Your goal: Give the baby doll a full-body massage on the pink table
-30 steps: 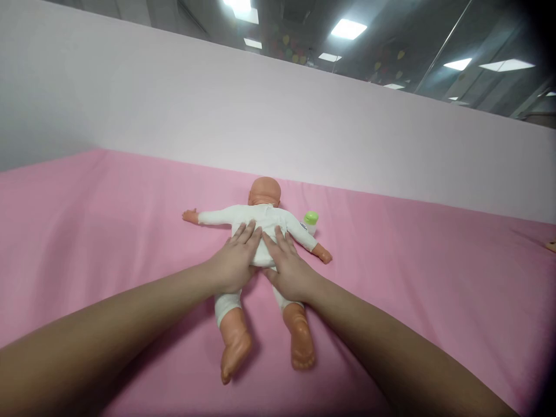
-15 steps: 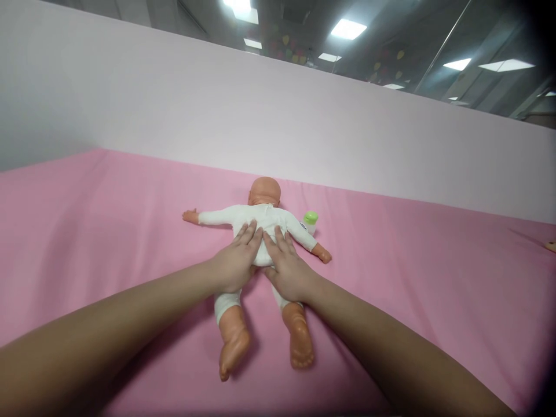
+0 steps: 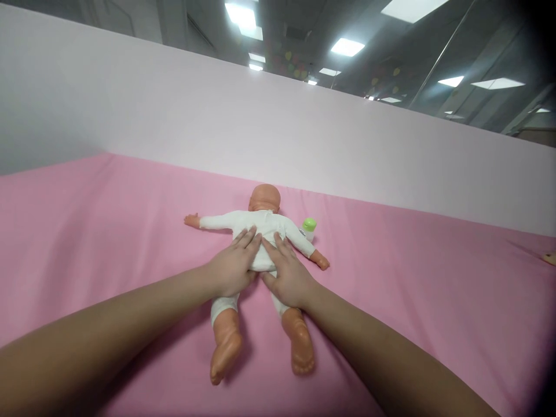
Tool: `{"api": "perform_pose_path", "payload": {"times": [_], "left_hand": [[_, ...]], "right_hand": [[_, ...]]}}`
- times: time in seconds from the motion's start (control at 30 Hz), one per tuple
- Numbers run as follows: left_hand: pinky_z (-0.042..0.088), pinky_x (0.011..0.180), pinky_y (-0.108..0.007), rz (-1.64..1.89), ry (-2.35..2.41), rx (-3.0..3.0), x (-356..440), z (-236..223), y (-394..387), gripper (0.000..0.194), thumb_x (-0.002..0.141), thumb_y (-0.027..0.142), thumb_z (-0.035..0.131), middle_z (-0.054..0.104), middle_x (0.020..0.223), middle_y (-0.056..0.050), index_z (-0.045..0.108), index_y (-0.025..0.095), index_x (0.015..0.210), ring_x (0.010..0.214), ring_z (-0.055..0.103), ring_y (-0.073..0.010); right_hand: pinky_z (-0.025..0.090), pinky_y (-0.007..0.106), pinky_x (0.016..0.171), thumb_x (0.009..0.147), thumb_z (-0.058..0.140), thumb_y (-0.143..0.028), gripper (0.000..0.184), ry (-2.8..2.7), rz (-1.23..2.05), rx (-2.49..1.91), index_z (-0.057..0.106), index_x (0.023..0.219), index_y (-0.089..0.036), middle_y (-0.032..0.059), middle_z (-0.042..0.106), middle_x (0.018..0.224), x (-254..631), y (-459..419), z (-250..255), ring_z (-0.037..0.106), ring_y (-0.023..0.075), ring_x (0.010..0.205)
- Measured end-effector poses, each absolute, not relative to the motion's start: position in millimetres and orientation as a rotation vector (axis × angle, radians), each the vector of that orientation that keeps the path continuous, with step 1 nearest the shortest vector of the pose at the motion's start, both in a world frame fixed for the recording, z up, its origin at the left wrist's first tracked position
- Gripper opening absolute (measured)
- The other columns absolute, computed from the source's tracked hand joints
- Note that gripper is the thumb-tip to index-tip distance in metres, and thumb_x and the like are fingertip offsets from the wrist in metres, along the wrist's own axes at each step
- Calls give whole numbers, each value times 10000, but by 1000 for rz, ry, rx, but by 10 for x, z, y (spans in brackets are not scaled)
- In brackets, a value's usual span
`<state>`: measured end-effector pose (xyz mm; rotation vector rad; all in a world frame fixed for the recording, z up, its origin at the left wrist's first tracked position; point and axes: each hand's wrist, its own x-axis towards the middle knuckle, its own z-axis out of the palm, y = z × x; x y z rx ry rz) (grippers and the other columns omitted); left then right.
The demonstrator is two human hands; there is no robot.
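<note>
A baby doll (image 3: pixel 264 255) in a white cloth suit lies face down, its head toward the wall and its bare feet toward me. Its arms are spread wide. My left hand (image 3: pixel 232 266) rests flat on the left side of the doll's lower back, fingers stretched toward the shoulders. On the right side of the back lies my right hand (image 3: pixel 289 272), also flat, with its thumb apart from the fingers. Both palms cover the doll's hips and upper legs. Beside the doll's right-hand arm stands a small white bottle with a green cap (image 3: pixel 309 226), partly hidden by that sleeve.
Pink cloth (image 3: pixel 130 231) covers the surface under the doll, with some creases. Behind it rises a plain white wall (image 3: pixel 217 121), topped by dark glass (image 3: pixel 295 35) that reflects ceiling lights. A small beige object (image 3: pixel 549 258) shows at the right edge.
Both hands have slid slightly toward me along the doll's back. The doll's left-hand foot has shifted a little to the left. The whole view has tilted up slightly.
</note>
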<state>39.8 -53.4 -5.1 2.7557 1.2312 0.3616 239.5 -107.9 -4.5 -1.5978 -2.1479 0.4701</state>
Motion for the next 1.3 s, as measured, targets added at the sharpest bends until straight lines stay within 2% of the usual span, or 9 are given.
{"api": "perform_pose_path", "payload": {"times": [0.23, 0.33, 0.43, 0.57, 0.7, 0.93, 1.07, 1.17, 1.3], "left_hand": [[296, 1242, -509, 480, 1227, 2869, 308, -7, -663, 831, 918, 425, 584, 258, 1685, -229, 285, 79, 1612, 1574, 223, -363], [339, 1198, -542, 619, 1199, 2920, 254, 63, -732, 772, 925, 423, 597, 326, 1649, -234, 343, 107, 1582, 1529, 309, -387], [399, 1122, -539, 836, 1100, 2972, 237, 165, -791, 658, 909, 393, 626, 489, 1494, -223, 467, 116, 1484, 1368, 473, -381], [481, 907, -462, 889, 978, 2982, 263, 241, -817, 295, 940, 335, 570, 637, 1087, -140, 653, 140, 1144, 996, 594, -294], [460, 774, -394, 613, 936, 2951, 288, 246, -784, 129, 924, 275, 573, 630, 869, -62, 660, 180, 923, 837, 587, -245], [398, 654, -325, 574, 796, 2878, 291, 291, -787, 128, 862, 210, 578, 623, 746, -19, 659, 198, 764, 712, 573, -189], [369, 628, -321, 804, 750, 2898, 257, 268, -798, 116, 830, 148, 561, 607, 730, -16, 639, 192, 756, 685, 544, -178], [394, 668, -334, 961, 716, 2928, 245, 239, -781, 126, 857, 137, 539, 606, 765, -28, 639, 184, 797, 717, 538, -185], [440, 710, -341, 833, 776, 2899, 282, 201, -743, 151, 894, 152, 527, 635, 809, -39, 668, 182, 845, 764, 581, -197]], "right_hand": [[265, 603, 1252, 908, 643, -301, 695, -2120, 135, -1437, 431, 1567, -240, 119, 290, 1692, 2405, -1147, -135, 197, 382, 1579], [326, 565, 1232, 902, 628, -243, 455, -2048, -44, -1252, 624, 1355, -211, 124, 515, 1527, 2379, -1223, -97, 373, 342, 1488], [453, 504, 1114, 885, 626, -203, 294, -1983, -92, -1141, 675, 1174, -224, 107, 636, 1272, 2354, -1277, -43, 556, 294, 1246], [511, 424, 933, 877, 640, -200, 209, -1996, -56, -1169, 674, 1084, -207, 77, 656, 1053, 2354, -1258, -21, 594, 249, 1009], [491, 352, 826, 889, 627, -176, 74, -2129, 66, -1241, 683, 861, -215, 29, 681, 881, 2357, -1210, -4, 607, 203, 877], [425, 288, 681, 845, 634, -141, 184, -2188, 154, -1219, 616, 672, -202, -30, 653, 678, 2337, -1300, 115, 577, 135, 679], [400, 278, 636, 860, 591, -110, 261, -2134, 136, -1143, 552, 618, -199, -39, 592, 605, 2386, -1294, 110, 539, 119, 618], [449, 306, 741, 866, 596, -123, 157, -2056, 0, -1000, 645, 741, -204, -8, 673, 719, 2404, -1268, 70, 603, 151, 723], [462, 350, 822, 887, 624, -184, 107, -2093, -38, -1137, 712, 943, -211, 30, 715, 896, 2373, -1256, 56, 636, 197, 860]]}}
